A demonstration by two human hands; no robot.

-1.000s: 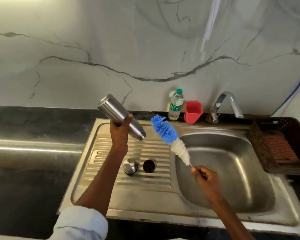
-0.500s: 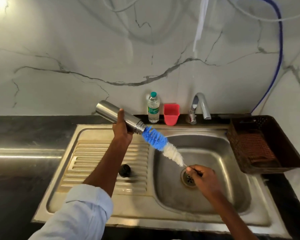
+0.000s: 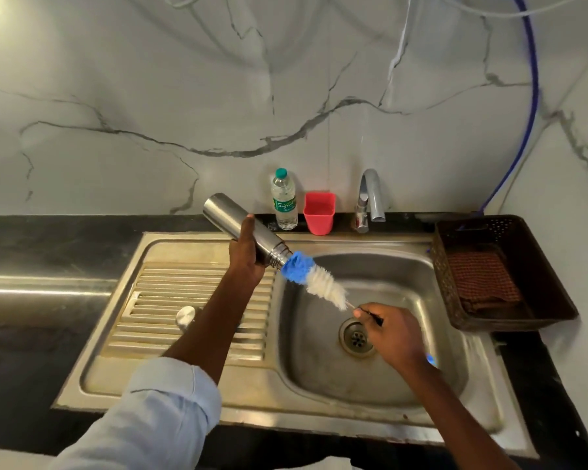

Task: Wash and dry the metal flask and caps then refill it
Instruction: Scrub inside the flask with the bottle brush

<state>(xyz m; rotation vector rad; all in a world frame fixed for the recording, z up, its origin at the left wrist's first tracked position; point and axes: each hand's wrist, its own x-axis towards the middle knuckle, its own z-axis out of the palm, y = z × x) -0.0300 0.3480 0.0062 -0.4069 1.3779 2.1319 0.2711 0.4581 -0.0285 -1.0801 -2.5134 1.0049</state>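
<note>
Two hands work above the sink (image 3: 319,407). The left hand (image 3: 246,254) grips the metal flask (image 3: 233,220) around its lower body, holding it tilted with the open mouth pointing down and right, over the basin's back left corner. The right hand (image 3: 392,334) pinches the wire handle of a bottle brush (image 3: 314,278), whose blue tip is pushed into the flask's mouth while the white bristles stay outside. One metal cap (image 3: 185,315) lies on the ribbed drainboard, partly hidden behind the left forearm. Along the sink's back edge stand a water bottle (image 3: 284,200), a red cup (image 3: 319,212) and the tap (image 3: 370,195). Just beside the right edge sits a brown basket (image 3: 550,300) holding a folded cloth (image 3: 482,283).
</note>
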